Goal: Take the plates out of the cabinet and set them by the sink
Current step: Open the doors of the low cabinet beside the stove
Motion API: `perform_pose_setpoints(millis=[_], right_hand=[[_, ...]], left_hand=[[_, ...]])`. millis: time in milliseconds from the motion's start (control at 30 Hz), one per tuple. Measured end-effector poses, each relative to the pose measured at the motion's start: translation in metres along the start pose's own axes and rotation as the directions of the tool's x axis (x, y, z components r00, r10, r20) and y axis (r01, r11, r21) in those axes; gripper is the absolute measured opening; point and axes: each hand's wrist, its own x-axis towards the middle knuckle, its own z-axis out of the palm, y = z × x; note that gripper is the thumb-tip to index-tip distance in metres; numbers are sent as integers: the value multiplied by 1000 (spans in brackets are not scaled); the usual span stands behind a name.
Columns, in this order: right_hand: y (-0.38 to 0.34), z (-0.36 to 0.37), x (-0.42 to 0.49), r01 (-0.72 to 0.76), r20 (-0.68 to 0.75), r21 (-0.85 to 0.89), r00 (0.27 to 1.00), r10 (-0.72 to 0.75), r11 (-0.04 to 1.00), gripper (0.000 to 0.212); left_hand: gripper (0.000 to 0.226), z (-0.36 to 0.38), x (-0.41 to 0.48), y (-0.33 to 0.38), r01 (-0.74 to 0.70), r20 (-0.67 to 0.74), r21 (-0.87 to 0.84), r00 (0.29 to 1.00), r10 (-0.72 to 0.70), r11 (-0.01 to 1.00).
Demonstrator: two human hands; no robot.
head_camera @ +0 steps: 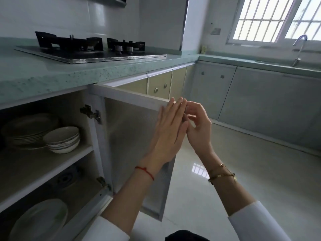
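Two stacks on the cabinet's upper shelf: flat plates point(28, 129) behind, shallow bowls point(62, 140) just beside; one large plate point(41, 221) below. Left hand point(166, 134) flat against the open cabinet door point(132, 136); right hand point(198, 126) loosely curled, holding nothing. Risk: door swinging shut; bowls knocked when plates are drawn out.

**Hands at the open door**

Left hand point(169, 131) flat against the inner face of the open door point(133, 136), fingers straight, tips at its top free corner. Right hand point(198, 124) just right of that, fingers curled, touching the left fingertips beside the door's edge. Well left of the hands, inside the cabinet point(52, 173): plates point(26, 131) and bowls point(61, 139) stacked on the upper shelf, one plate point(40, 221) below. Far up and right, tap point(299, 49) under the window point(278, 20). Stove point(90, 49) on the counter point(34, 73) above.
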Motion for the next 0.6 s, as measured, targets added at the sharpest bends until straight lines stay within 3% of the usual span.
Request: perform_pose_setpoints(millis=[333, 467, 600], right_hand=[[25, -2, 20, -13, 26, 6, 1000, 13, 1000, 25], [20, -1, 15, -16, 23, 12, 1000, 16, 1000, 26], [10, -3, 7, -5, 16, -38, 1000, 6, 999, 33]], left_hand=[[59, 46, 21, -20, 26, -44, 196, 999, -17, 980], [60, 29, 16, -13, 15, -2, 133, 1000, -14, 991], [55, -1, -4, -6, 47, -31, -98, 998, -50, 994]])
